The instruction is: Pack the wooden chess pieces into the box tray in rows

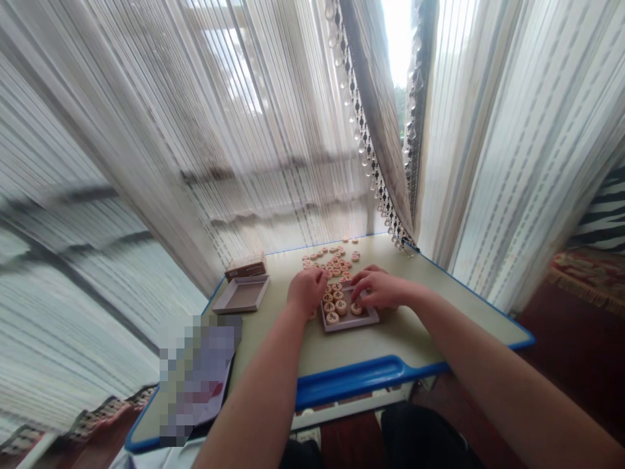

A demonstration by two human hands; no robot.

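Note:
A shallow open box (349,323) stands on the table, with several round wooden pieces marked with dark characters, mostly in its left part. One such piece (357,309) lies near the box's right side, just under the fingers of my right hand (381,288). That hand reaches over the right wall with bent, parted fingers. At the box's upper left corner is my left hand (307,290), its fingers curled together; whatever they hold, if anything, is hidden. Beyond the box, many loose pieces with reddish marks (336,266) lie scattered on the table.
The blue-edged table (273,339) carries a shallow lid or tray (243,294) and a small carton (247,264) at the far left. A dark-edged flat object (215,371), partly pixelated, lies at the near left. Curtains (293,163) hang behind the table.

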